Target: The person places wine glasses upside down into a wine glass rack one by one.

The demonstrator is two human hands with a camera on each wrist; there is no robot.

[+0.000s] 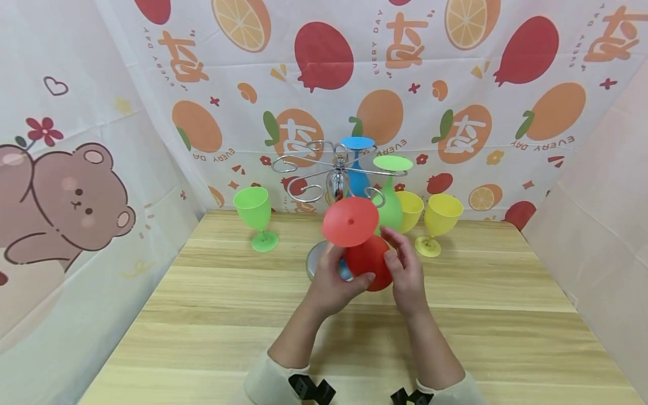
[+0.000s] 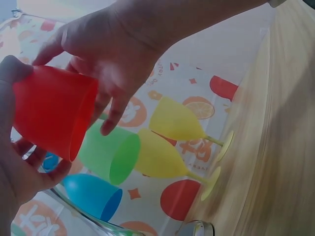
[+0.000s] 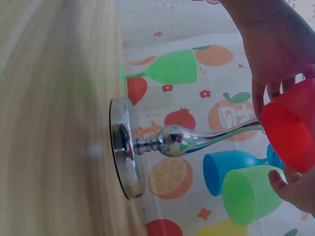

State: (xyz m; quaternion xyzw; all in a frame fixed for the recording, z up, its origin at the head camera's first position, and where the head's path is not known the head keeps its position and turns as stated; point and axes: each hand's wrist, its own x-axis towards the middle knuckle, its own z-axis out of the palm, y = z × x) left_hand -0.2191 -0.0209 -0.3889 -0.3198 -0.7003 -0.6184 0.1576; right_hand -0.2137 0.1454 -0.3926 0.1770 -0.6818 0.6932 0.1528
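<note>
A red goblet (image 1: 372, 264) is held upside down in front of the metal rack, its round foot (image 1: 351, 221) on top and its open rim below. My left hand (image 1: 331, 284) grips the bowl from the left, thumb on the near side and fingers behind. On the other side, my right hand (image 1: 407, 273) has its fingertips at the bowl, several fingers hanging loose and nearly straight in the left wrist view. The goblet's stem is hidden behind its foot in the head view. Behind it stands the chrome rack (image 1: 340, 166), with curled arms and a round base (image 3: 123, 147).
A blue goblet (image 1: 358, 183) and a light green goblet (image 1: 390, 208) hang upside down from the rack's arms. One green goblet (image 1: 253, 208) stands upright at left. Two upright yellow goblets, a nearer one (image 1: 442, 216) and another (image 1: 410, 208), stand at right. A patterned cloth (image 1: 324, 101) hangs behind.
</note>
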